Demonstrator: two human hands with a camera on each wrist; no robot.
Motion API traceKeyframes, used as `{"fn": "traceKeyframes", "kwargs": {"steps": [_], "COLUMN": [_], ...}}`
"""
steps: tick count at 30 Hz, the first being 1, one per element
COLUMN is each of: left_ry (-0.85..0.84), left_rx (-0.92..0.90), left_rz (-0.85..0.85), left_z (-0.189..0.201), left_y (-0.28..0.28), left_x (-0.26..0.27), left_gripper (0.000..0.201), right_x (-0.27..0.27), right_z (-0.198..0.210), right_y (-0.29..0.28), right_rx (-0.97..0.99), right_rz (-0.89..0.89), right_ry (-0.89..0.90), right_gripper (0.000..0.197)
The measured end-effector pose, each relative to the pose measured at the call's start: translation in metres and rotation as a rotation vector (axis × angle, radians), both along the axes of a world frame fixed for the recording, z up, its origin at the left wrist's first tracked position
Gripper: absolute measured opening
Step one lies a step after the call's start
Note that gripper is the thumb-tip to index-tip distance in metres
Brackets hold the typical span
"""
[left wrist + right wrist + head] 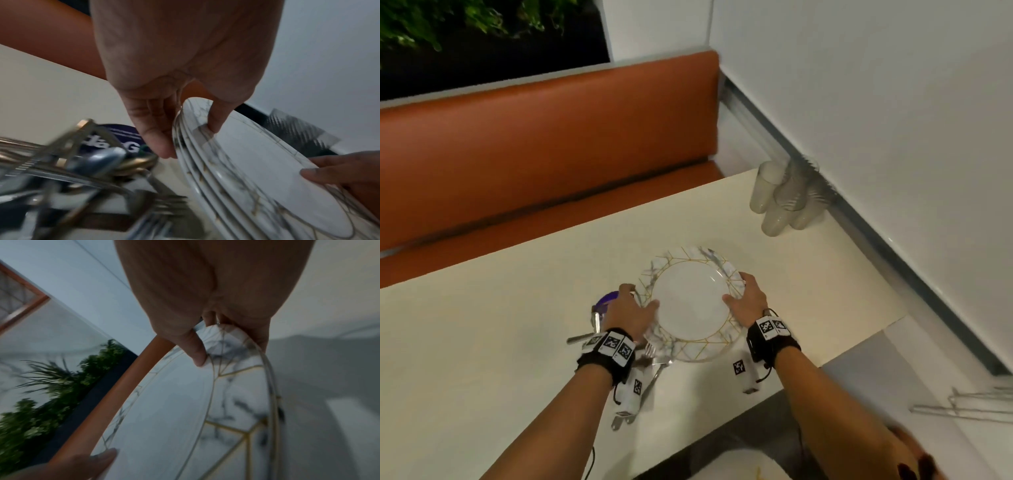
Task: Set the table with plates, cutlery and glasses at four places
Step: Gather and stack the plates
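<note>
Head view shows us at the cream desk [500, 342], both hands on a stack of marble-patterned plates [690, 305] near its middle, gold lines across the rims. Our left hand [628, 310] grips the left rim, thumb on top and fingers curled under; our right hand [746, 303] grips the right rim the same way. The left wrist view shows several plates in the stack [236, 162], tilted, with the rims fanned a little.

We judge the main risk to be the stack itself: if we tilt it further, the top plates may slide over each other and drop. The pile of forks and spoons [86, 170] lies just beside our left hand, so a low plate edge might catch it and scatter it. The upturned glasses [782, 200] stand well apart by the wall, out of the likely path.
</note>
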State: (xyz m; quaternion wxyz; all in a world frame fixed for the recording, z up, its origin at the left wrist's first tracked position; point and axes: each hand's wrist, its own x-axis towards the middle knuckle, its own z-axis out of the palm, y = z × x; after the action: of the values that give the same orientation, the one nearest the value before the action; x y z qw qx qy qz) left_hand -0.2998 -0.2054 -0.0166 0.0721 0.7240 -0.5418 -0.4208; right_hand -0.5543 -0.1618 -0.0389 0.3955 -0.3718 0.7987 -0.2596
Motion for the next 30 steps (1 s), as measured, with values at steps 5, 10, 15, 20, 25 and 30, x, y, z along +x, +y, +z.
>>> {"fn": "traceKeyframes", "kwargs": {"steps": [5, 10, 15, 20, 25, 30], "left_ry": [-0.012, -0.021, 0.006, 0.051, 0.128, 0.248], "left_rx": [0.096, 0.118, 0.110, 0.062, 0.056, 0.064], "left_rz": [-0.094, -0.158, -0.186, -0.281, -0.349, -0.397], "left_z": [-0.016, -0.032, -0.045, -0.052, -0.052, -0.052], "left_y": [-0.008, -0.014, -0.020, -0.028, -0.032, -0.029], "left_x": [-0.098, -0.161, -0.205, -0.237, -0.258, -0.259], "left_gripper": [0.067, 0.071, 0.075, 0.063, 0.056, 0.047], "right_x": [-0.090, -0.151, -0.201, -0.235, -0.258, -0.271], "right_z": [-0.022, -0.035, -0.044, -0.044, -0.036, -0.029], "right_y": [0.011, 0.010, 0.004, -0.001, -0.008, -0.013], "right_rx": [0.129, 0.203, 0.228, 0.177, 0.145, 0.264], "right_rz": [-0.064, -0.060, -0.047, -0.159, -0.247, -0.205], "right_ry": [0.088, 0.192, 0.232, 0.246, 0.266, 0.331], "right_gripper": [0.061, 0.065, 0.070, 0.069, 0.064, 0.071]}}
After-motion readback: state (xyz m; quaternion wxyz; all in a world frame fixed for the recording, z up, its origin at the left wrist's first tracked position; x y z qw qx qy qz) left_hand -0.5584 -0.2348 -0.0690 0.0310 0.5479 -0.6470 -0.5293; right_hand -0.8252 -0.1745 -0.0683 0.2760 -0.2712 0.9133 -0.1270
